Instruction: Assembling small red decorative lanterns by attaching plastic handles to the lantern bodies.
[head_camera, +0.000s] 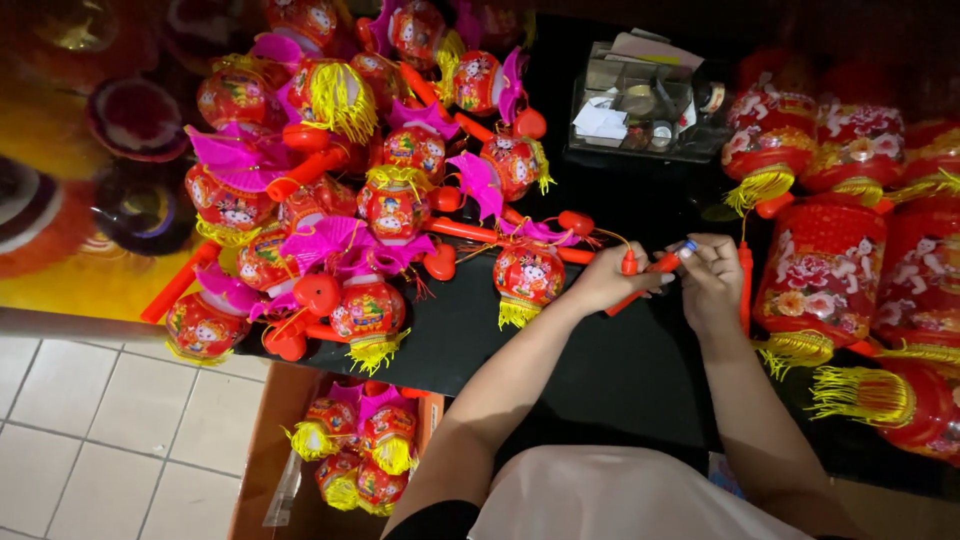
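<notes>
Hands at centre right of frame, over black table (560, 340); left hand (607, 280) closed around orange stick (648, 273), thumb and fingers wrapped on its shaft; right hand (712, 283) just beside, fingertips pinched on the stick's upper end, where a small blue-and-white tip (689, 246) shows; hands touching or nearly so, exact contact hard to tell. Small red lantern (528, 274) just left of left hand, resting on the table, yellow fringe at its lower edge, thin string running from its top toward the stick; join itself too small to make out. Pile of small lanterns (350, 180) filling upper left and centre of frame: red round bodies, pink fan-shaped pieces, yellow fringes, orange sticks lying crosswise among them. Big red lanterns (825, 265) stacked along right edge of frame, flower and figure prints, yellow tassels hanging. Clear tray (640, 105) at upper centre right, behind the hands, holding paper scraps and small round items. Cardboard box (270, 450) at lower left, below table edge, holding more small lanterns (360, 445). Pale tiled floor (110, 420) at lower left corner. Dim yellow and red shapes in far upper left, too blurred to identify. White cloth across lower centre, at base of the forearms.
</notes>
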